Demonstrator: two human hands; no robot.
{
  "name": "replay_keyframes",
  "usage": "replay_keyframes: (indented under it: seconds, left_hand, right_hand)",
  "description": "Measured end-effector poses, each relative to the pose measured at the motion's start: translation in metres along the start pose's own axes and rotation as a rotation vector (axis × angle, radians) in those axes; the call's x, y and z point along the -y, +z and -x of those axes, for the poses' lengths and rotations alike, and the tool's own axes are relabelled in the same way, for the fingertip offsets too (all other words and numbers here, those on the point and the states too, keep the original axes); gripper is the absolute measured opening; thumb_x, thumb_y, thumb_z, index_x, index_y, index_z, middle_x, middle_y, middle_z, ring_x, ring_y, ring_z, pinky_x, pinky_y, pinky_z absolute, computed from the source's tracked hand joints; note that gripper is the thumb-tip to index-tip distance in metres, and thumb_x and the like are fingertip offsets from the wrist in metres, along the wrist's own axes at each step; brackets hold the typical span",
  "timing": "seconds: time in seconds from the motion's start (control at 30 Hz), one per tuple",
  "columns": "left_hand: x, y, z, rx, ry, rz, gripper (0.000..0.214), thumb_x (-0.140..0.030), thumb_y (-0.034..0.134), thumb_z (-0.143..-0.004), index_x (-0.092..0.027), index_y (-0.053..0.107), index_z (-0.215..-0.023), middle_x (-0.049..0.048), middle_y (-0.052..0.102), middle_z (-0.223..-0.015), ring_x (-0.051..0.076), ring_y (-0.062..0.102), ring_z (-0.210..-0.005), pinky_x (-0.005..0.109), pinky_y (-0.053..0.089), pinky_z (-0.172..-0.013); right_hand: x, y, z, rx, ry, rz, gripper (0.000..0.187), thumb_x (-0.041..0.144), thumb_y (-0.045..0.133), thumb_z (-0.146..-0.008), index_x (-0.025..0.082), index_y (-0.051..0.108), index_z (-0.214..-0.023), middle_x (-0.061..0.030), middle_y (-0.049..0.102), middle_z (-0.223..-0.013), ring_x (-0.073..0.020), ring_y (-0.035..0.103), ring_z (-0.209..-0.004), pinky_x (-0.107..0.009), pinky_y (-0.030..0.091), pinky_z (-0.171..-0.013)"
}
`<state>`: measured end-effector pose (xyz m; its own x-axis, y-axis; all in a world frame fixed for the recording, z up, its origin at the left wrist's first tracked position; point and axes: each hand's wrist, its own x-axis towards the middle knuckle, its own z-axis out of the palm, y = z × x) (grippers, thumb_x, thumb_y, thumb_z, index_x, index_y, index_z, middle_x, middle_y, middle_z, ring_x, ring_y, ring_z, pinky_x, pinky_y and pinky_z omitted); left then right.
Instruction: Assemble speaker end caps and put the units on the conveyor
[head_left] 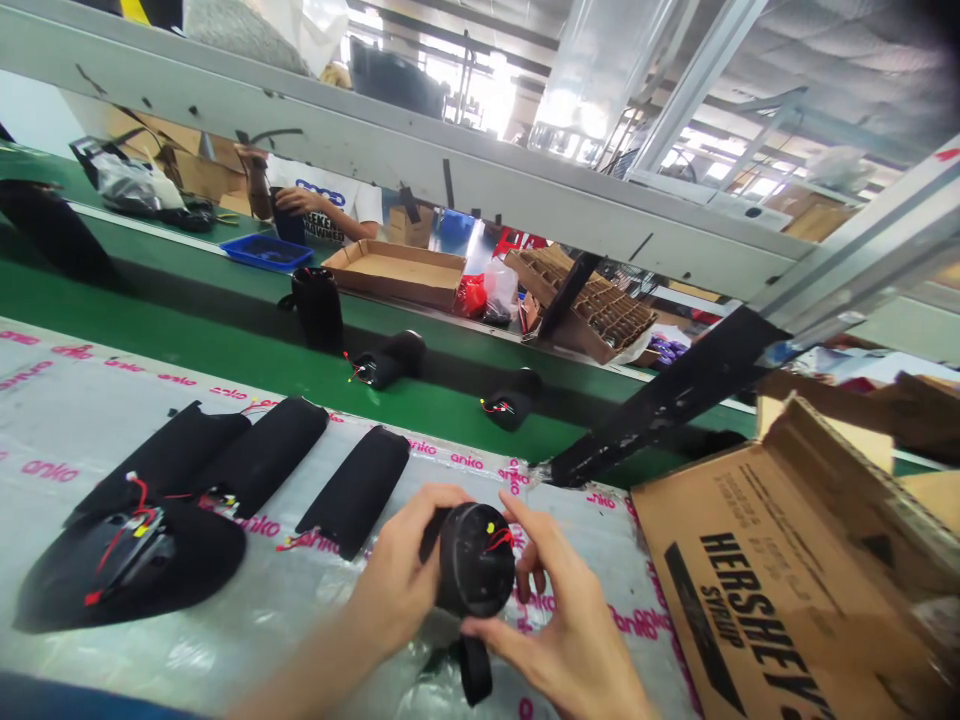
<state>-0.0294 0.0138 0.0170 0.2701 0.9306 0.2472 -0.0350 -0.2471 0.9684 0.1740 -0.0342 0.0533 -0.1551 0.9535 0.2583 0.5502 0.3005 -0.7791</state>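
A black cylindrical housing (474, 570), likely a speaker body, is held up over the plastic-covered worktop with one round end facing me. Red wires with a small yellow connector poke out of that end. My left hand (409, 555) wraps around its left side. On the other side my right hand (562, 610) has its thumb at the lower rim and its index finger by the upper right edge. A black strap loop (475, 672) hangs beneath the housing. To the left lie similar black housings, one (356, 490) nearest my left hand, with wires at their ends.
A Hershey's syrup carton (780, 570) stands at the right. Beyond the worktop (300, 650) runs a green conveyor belt (187, 330) carrying several black housings. A slanted black post (660, 400) rises behind the carton. Across the belt, a person's hand (300, 200) holds a dark cylinder.
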Motion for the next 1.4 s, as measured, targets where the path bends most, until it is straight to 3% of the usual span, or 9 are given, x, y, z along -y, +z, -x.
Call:
replay_keyframes:
  seconds: [0.1,0.2,0.33,0.47,0.53,0.9,1.03,1.2,1.4]
  left_hand:
    - [0.010,0.000,0.009,-0.119,-0.068,0.280,0.040,-0.048,0.037,-0.115,-0.021,0.064,-0.128,0.0133,0.073,-0.135,0.029,0.069,-0.129,0.040,0.052,-0.112]
    - [0.016,-0.001,0.015,-0.020,-0.074,0.205,0.052,-0.059,0.042,-0.112,-0.021,0.061,-0.142,0.0147,0.070,-0.143,0.032,0.065,-0.133,0.042,0.050,-0.114]
    - [0.020,0.003,0.019,-0.029,-0.107,-0.016,0.046,-0.053,0.044,-0.114,-0.025,0.062,-0.145,0.0117,0.069,-0.147,0.031,0.065,-0.133,0.041,0.047,-0.115]
    - [0.026,0.012,0.024,-0.106,-0.136,0.027,0.055,-0.057,0.036,-0.114,-0.024,0.057,-0.153,0.0126,0.067,-0.152,0.032,0.065,-0.135,0.044,0.048,-0.115]
    - [0.026,0.016,0.027,-0.127,-0.162,0.043,0.057,-0.059,0.035,-0.114,-0.024,0.057,-0.153,0.0130,0.068,-0.150,0.032,0.066,-0.134,0.044,0.049,-0.114]
    - [0.011,0.014,0.022,-0.123,-0.185,0.047,0.048,-0.054,0.037,-0.115,-0.024,0.063,-0.142,0.0085,0.070,-0.144,0.027,0.066,-0.127,0.037,0.049,-0.110]
    - [0.008,0.008,0.021,-0.032,-0.251,0.163,0.043,-0.050,0.043,-0.113,-0.025,0.062,-0.143,0.0071,0.070,-0.142,0.027,0.066,-0.127,0.036,0.049,-0.110]
    - [0.016,0.019,0.022,-0.198,-0.118,0.050,0.044,-0.050,0.037,-0.114,-0.023,0.066,-0.134,0.0081,0.072,-0.133,0.027,0.069,-0.117,0.038,0.053,-0.102]
    - [0.020,0.021,0.029,-0.199,-0.070,0.066,0.045,-0.051,0.038,-0.113,-0.023,0.066,-0.135,0.0084,0.072,-0.135,0.028,0.068,-0.121,0.040,0.053,-0.104]
  right_hand:
    - [0.003,0.006,-0.007,-0.029,-0.051,0.173,0.103,0.037,0.105,-0.069,0.036,0.051,-0.157,-0.0058,0.073,-0.117,-0.0252,0.072,-0.081,-0.041,0.067,-0.074]
    - [0.004,0.010,-0.010,-0.036,-0.025,0.249,0.093,0.037,0.104,-0.069,0.035,0.058,-0.150,-0.0072,0.071,-0.116,-0.0327,0.074,-0.094,-0.047,0.066,-0.079]
    - [-0.009,0.013,-0.003,0.006,0.043,-0.008,0.099,0.055,0.099,-0.074,0.040,0.051,-0.160,-0.0075,0.069,-0.132,-0.0338,0.070,-0.114,-0.048,0.062,-0.098]
    - [-0.036,0.037,0.013,-0.151,0.190,-0.490,0.053,0.060,0.064,-0.105,0.038,0.057,-0.153,-0.0047,0.068,-0.145,-0.0260,0.068,-0.125,-0.040,0.056,-0.108]
    - [-0.042,0.054,0.020,-0.262,0.258,-0.583,0.043,0.054,0.064,-0.106,0.036,0.063,-0.145,-0.0042,0.068,-0.146,-0.0250,0.067,-0.128,-0.037,0.054,-0.109]
    - [-0.022,0.073,0.019,-0.466,0.350,-0.568,0.043,0.050,0.078,-0.094,0.027,0.074,-0.130,-0.0063,0.078,-0.131,-0.0260,0.074,-0.114,-0.035,0.061,-0.094]
    - [-0.015,0.077,0.022,-0.474,0.340,-0.546,0.039,0.046,0.078,-0.095,0.025,0.078,-0.129,-0.0093,0.080,-0.132,-0.0296,0.076,-0.120,-0.042,0.062,-0.103]
    - [-0.003,0.082,0.029,-0.574,0.266,-0.352,0.033,0.039,0.067,-0.104,0.026,0.081,-0.132,-0.0111,0.075,-0.145,-0.0332,0.068,-0.138,-0.055,0.055,-0.118]
    - [-0.002,0.079,0.033,-0.489,0.385,-0.508,0.042,0.047,0.078,-0.097,0.026,0.081,-0.134,-0.0119,0.077,-0.143,-0.0367,0.072,-0.135,-0.057,0.057,-0.117]
